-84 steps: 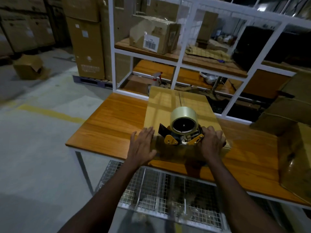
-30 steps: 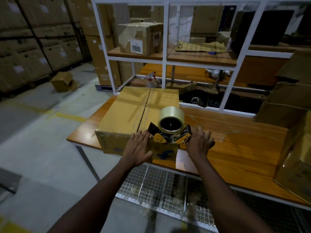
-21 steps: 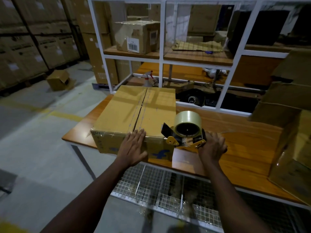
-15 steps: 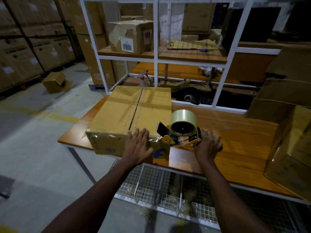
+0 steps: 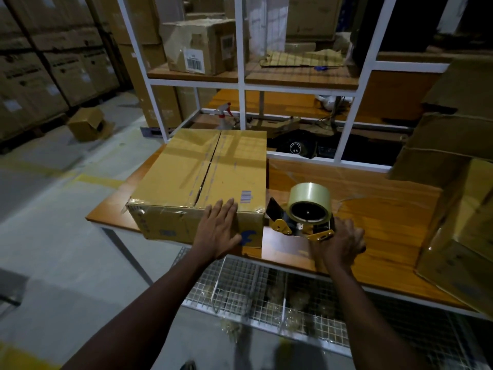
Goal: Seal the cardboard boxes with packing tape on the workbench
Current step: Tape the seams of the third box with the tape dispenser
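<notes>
Left hand [image 5: 217, 231] flat on box [image 5: 186, 169] — right hand [image 5: 340, 243] curled round tape dispenser [image 5: 306, 212], handle hidden

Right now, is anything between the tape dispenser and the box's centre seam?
Only the left hand, resting on the near edge of the cardboard box beside the seam; the right hand holds the tape dispenser.

On the workbench's [image 5: 373, 209] front left corner, the cardboard box [image 5: 186, 177] is tan-brown, with a blue logo [image 5: 248, 236] on its near side and a bluish striped barcode [image 5: 246, 196] on top. The tape roll [image 5: 310, 194] is pale yellowish-green, and its dispenser [image 5: 280, 226] is yellow and black. The workbench is orange wood grain.
</notes>
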`<state>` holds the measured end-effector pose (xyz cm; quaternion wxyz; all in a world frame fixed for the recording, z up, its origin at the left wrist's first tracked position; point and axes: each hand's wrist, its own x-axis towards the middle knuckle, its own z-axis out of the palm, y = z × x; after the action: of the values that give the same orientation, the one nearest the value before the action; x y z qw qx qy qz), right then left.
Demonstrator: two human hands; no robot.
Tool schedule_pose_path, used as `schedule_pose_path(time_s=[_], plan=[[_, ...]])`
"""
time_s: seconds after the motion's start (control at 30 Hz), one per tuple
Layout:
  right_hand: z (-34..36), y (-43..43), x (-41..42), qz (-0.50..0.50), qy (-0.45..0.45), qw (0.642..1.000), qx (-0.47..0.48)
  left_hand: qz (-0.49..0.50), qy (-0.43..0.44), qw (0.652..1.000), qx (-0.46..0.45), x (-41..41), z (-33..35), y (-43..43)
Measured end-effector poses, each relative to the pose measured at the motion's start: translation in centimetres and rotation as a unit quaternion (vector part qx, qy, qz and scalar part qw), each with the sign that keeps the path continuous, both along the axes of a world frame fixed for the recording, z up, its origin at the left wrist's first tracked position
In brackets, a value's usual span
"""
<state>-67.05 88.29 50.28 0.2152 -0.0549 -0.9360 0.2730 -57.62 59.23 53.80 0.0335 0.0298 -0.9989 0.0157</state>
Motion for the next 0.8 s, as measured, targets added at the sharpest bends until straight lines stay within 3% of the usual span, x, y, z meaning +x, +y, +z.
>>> schedule_pose_path(time_s=[0.47, 0.63, 0.8], plan=[[-3.4, -5.4, 1.9, -0.054, -0.035, 0.99, -0.124, 0.021, -0.018, 1.0, 0.008, -0.6, 0.2, 1.0], [-4.1, -6.9, 4.9, -0.103, -0.141, 0.976, -0.133, 0.024, -0.02, 0.999, 0.012, -0.7, 0.3, 0.9], [-4.7, -5.5, 6.9, -0.107, -0.16, 0.974, -0.118, 0.012, -0.01, 1.0, 0.015, -0.6, 0.3, 0.3]])
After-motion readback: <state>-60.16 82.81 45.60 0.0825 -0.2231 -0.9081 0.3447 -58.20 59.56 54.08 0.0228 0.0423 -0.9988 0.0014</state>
